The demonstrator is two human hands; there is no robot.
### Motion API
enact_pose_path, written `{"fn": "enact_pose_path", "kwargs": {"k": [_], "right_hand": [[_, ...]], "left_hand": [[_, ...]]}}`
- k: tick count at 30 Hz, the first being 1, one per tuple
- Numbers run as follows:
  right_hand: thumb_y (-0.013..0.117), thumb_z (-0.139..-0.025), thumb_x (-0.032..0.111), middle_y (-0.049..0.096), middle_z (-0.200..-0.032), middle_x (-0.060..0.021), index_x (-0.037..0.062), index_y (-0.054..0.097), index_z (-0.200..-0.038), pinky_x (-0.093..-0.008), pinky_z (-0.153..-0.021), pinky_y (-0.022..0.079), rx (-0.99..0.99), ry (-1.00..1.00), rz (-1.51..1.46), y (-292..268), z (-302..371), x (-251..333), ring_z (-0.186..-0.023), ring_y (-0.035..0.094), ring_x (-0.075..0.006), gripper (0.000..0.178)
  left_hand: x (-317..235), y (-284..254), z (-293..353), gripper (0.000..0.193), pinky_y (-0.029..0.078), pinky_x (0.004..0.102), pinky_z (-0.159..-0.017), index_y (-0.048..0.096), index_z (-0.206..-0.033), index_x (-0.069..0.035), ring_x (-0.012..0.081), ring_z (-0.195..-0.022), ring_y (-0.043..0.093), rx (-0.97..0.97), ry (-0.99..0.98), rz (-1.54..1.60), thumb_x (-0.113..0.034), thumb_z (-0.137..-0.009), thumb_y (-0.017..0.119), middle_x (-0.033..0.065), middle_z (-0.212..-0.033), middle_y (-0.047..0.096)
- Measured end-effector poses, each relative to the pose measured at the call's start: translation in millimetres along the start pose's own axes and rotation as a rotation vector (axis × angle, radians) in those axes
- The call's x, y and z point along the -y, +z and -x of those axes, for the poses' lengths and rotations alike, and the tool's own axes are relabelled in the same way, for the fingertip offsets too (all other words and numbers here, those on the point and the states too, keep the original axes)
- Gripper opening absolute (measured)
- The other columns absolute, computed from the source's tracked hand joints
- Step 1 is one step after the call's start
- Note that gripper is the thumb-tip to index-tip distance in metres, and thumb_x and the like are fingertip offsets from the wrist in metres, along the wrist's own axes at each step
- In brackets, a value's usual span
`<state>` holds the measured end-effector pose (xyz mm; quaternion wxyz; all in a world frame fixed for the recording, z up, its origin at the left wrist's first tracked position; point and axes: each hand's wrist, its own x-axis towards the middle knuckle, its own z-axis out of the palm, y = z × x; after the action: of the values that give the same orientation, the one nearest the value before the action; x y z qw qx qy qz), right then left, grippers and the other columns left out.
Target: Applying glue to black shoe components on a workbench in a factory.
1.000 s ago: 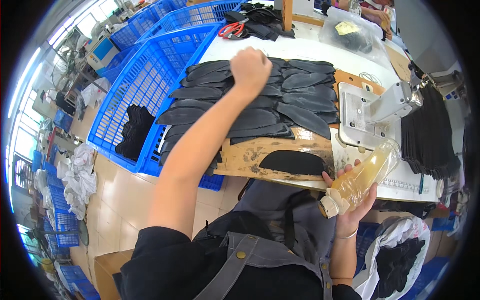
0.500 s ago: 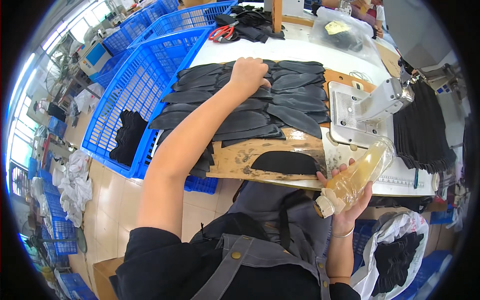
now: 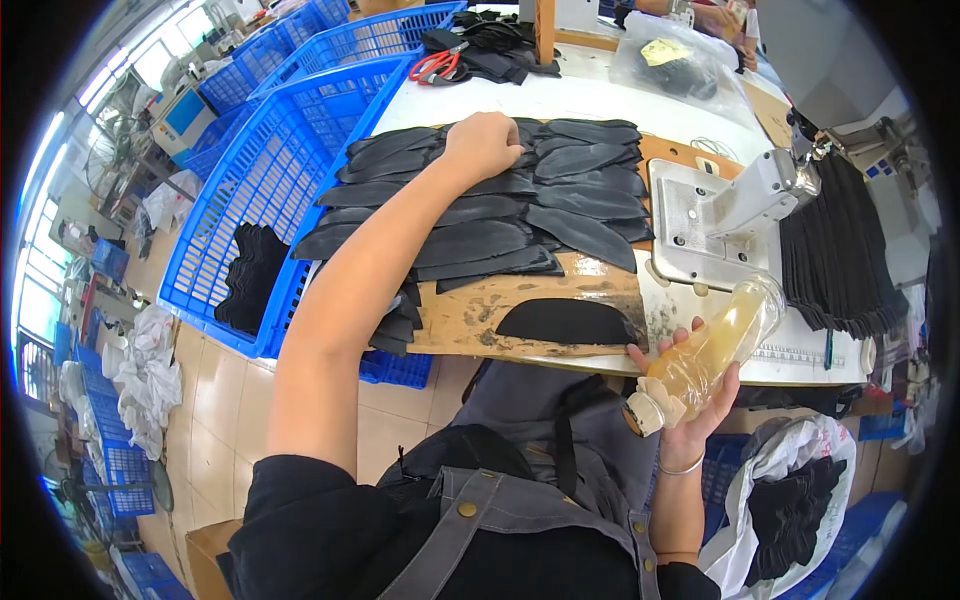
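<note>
My left hand [image 3: 482, 147] reaches across rows of overlapping black leaf-shaped pieces [image 3: 590, 202] laid on a wooden board [image 3: 450, 325]. Its fingers are curled down among the far rows; whatever they pinch is hidden under the hand. In my right hand [image 3: 690, 432], near the table's front edge, a clear plastic bottle [image 3: 716, 352] of yellowish liquid lies tilted, its taped cap end pointing down toward me. A single black half-oval piece [image 3: 565, 322] lies by itself on the near part of the board, just left of the bottle.
A sewing machine [image 3: 735, 215] stands right of the board, beside a stack of black pieces [image 3: 840, 250]. Blue crates [image 3: 290, 170] line the left. Red-handled scissors [image 3: 437, 65] and a clear bag [image 3: 685, 65] lie farther back. A person's hand [image 3: 715, 18] shows at the far side.
My left hand has shifted slightly left over the black pieces, and its fingers are tucked closer in. My right hand keeps the bottle in nearly the same pose. The whole view has shifted a little.
</note>
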<state>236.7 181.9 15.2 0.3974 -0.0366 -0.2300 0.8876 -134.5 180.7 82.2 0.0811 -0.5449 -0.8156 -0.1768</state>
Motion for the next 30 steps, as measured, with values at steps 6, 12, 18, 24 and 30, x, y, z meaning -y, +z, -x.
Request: {"fn": "enact_pose_path", "kwargs": {"k": [6,12,18,24,30], "right_hand": [[0.046,-0.086,0.049,0.055,-0.108,-0.0102,0.0082,0.036,-0.129,-0.0644,-0.098,0.027,-0.007,0.002,0.006,0,1,0,-0.101,0.056,-0.0265,0.06],[0.047,-0.085,0.05,0.055,-0.107,-0.0098,0.0086,0.037,-0.129,-0.0642,-0.098,0.029,-0.027,0.007,0.012,1,2,0,-0.1,0.057,-0.0259,0.061],[0.047,-0.085,0.05,0.055,-0.106,-0.0095,0.0088,0.036,-0.128,-0.0638,-0.097,0.03,-0.043,0.007,0.023,3,2,0,-0.099,0.057,-0.0257,0.061],[0.047,-0.085,0.05,0.055,-0.105,-0.0096,0.0087,0.037,-0.128,-0.0639,-0.097,0.031,-0.042,0.006,0.032,3,2,-1,-0.099,0.057,-0.0263,0.06],[0.047,-0.084,0.049,0.054,-0.105,-0.0104,0.0088,0.037,-0.127,-0.0621,-0.096,0.033,-0.06,0.008,0.014,2,4,0,-0.099,0.056,-0.0272,0.06]], "left_hand": [[-3,-4,1,0.04,0.047,0.0362,-0.061,0.059,-0.064,-0.008,0.0252,-0.069,0.061,0.03,-0.071,-0.055,-0.044,-0.062,0.076,0.0094,-0.068,0.063],[-8,-6,5,0.052,0.047,0.0355,-0.061,0.055,-0.068,-0.007,0.0264,-0.069,0.061,-0.058,-0.066,-0.074,-0.054,-0.059,0.075,0.009,-0.067,0.061],[-3,6,2,0.046,0.047,0.0364,-0.065,0.062,-0.079,-0.006,0.0266,-0.071,0.06,-0.212,0.003,-0.034,-0.051,-0.074,0.064,0.0102,-0.07,0.059],[8,13,-6,0.021,0.048,0.0357,-0.07,0.069,-0.08,-0.012,0.0258,-0.076,0.061,-0.229,-0.033,0.161,-0.031,-0.08,0.06,0.01,-0.077,0.063],[4,4,-6,0.02,0.048,0.0339,-0.068,0.067,-0.072,-0.009,0.0233,-0.074,0.062,-0.08,-0.074,0.15,-0.029,-0.073,0.069,0.0095,-0.077,0.065]]}}
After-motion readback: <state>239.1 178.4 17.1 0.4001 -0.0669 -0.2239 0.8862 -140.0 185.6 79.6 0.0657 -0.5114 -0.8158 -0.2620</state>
